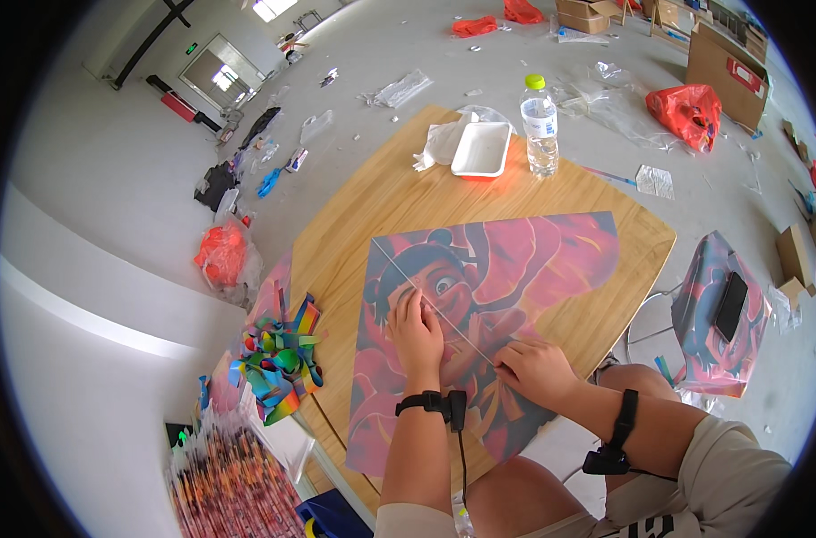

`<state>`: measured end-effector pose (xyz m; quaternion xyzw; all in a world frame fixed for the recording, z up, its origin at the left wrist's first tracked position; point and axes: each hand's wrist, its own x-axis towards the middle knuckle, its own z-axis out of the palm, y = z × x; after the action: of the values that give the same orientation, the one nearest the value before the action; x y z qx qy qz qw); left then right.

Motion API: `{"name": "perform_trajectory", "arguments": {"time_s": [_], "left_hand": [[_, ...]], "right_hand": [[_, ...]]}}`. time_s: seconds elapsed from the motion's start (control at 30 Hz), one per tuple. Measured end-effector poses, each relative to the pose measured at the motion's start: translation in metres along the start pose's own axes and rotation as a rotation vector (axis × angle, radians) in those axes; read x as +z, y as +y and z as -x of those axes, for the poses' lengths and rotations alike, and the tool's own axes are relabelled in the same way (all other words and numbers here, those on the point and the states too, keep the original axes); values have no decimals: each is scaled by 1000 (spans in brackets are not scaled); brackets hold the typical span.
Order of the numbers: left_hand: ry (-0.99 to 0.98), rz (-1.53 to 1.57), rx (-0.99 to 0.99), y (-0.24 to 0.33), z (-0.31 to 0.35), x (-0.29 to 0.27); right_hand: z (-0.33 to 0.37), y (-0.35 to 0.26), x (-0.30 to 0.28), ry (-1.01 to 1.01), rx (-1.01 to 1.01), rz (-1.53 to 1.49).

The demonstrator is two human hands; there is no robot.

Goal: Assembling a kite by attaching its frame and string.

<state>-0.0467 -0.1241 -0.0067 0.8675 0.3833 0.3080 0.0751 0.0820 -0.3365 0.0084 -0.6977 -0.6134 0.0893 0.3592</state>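
A large printed sheet [385, 359] with a pink and dark cartoon figure covers the near part of the wooden table. A thin pale line [392, 257] crosses it slantwise from the upper left corner; I cannot tell whether it is a thread, a strip or an edge. My left hand [415, 336] lies on the sheet, fingers extended, their tips on that line. At the line's lower end, the fingertips of my right hand [538, 368] are pinched together against the sheet. What they grip is hidden. Both forearms wear black straps with small devices.
On the wooden table [336, 238] stand a white tray [481, 148] and a water bottle [539, 130]. Rainbow ribbons [282, 359] heap at the left edge, above many packed thin items [233, 480]. At right, a phone [731, 305] lies on a printed stool cover [699, 350].
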Motion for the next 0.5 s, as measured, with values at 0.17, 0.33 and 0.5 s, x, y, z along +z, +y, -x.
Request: {"name": "perform_trajectory", "arguments": {"time_s": [0.17, 0.33, 0.5], "left_hand": [[18, 59, -4, 5, -2, 0], [9, 398, -193, -16, 0, 8], [147, 891, -428, -26, 5, -19]], "right_hand": [[2, -1, -7, -33, 26, -28], [8, -1, -13, -48, 0, -13], [18, -6, -32, -121, -89, -74]]}}
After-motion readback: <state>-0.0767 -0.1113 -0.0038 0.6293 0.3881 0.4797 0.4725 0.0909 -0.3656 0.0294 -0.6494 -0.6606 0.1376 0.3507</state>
